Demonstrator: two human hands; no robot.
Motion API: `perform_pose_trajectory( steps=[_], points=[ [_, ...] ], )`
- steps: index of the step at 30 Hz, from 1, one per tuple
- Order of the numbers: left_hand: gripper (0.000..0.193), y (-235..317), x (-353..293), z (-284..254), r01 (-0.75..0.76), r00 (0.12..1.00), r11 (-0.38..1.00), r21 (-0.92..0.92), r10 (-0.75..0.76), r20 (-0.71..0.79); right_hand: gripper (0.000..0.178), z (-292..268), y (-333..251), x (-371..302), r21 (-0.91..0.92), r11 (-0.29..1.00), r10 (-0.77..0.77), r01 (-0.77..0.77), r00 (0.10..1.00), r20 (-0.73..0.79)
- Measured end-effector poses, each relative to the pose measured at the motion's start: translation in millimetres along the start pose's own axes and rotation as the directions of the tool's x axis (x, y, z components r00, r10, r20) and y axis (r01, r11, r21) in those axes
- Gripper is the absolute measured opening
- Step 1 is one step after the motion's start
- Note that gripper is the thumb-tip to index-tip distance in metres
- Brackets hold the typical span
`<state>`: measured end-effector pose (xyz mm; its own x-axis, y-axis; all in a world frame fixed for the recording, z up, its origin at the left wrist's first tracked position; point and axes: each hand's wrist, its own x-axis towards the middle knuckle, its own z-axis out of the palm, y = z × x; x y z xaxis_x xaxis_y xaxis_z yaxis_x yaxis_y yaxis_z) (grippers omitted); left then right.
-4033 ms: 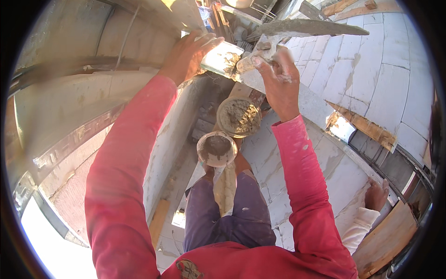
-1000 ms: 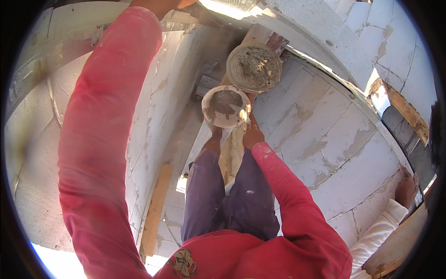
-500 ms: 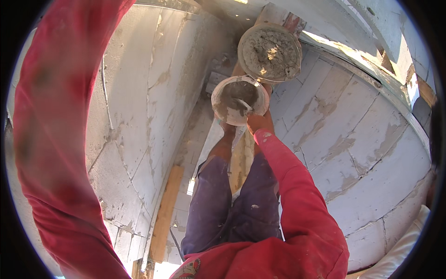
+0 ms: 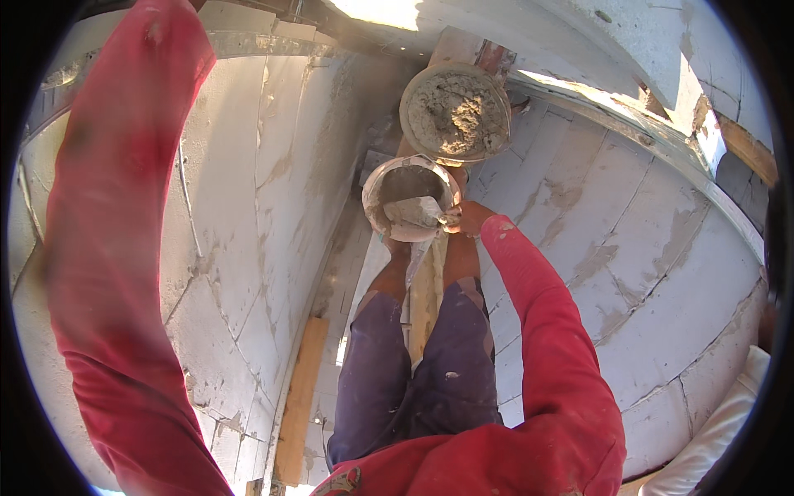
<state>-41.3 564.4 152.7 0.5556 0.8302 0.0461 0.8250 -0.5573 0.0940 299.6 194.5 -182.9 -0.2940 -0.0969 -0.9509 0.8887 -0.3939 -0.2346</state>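
My right hand (image 4: 469, 219) is closed around the handle of a trowel (image 4: 416, 212). The mortar-smeared blade lies at the near side of a small pale bucket's mouth. That bucket (image 4: 374, 217) has grey mortar coating its inner wall, with its bottom in shade. Just beyond it stands a larger bucket (image 4: 411, 142) with lumpy grey mortar (image 4: 459, 114) in it, partly sunlit. My left arm (image 4: 124, 207), in a red sleeve, reaches up along the left side. Its hand lies beyond the top edge, out of sight.
Pale block walls with smeared mortar joints rise at left (image 4: 231, 248) and right (image 4: 595, 248). A wooden plank (image 4: 302, 397) stands by the left wall. A board (image 4: 455, 47) lies beyond the big bucket. My legs (image 4: 451, 355) are directly behind the buckets.
My right hand has drawn the trowel up and toward the near rim, so its blade now shows. The left sleeve has shifted, with its bent upper part now in view.
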Motion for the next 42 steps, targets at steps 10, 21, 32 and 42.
perform_pose_trajectory(
  steps=[10,21,32,42],
  points=[
    [0.097,-27,16,34,0.002,1.000,1.000,-0.004,-0.003,-0.025,0.062,29,-42,-232,0.461,0.850,-0.146,0.256,0.954,-0.261],
    [0.098,-23,9,22,0.133,0.991,0.979,-0.156,-0.132,0.014,0.048,19,-207,-396,0.183,0.534,-0.252,0.825,0.362,-0.898],
    [0.091,-17,12,10,0.197,0.980,0.968,-0.157,-0.194,0.035,0.038,-45,-293,-351,0.195,0.553,-0.118,0.810,0.307,-0.944],
    [0.098,-19,12,12,0.165,0.986,0.962,-0.218,-0.163,0.029,0.037,-64,-280,-392,0.697,-0.142,-0.334,0.703,0.629,-0.702]
  ],
)
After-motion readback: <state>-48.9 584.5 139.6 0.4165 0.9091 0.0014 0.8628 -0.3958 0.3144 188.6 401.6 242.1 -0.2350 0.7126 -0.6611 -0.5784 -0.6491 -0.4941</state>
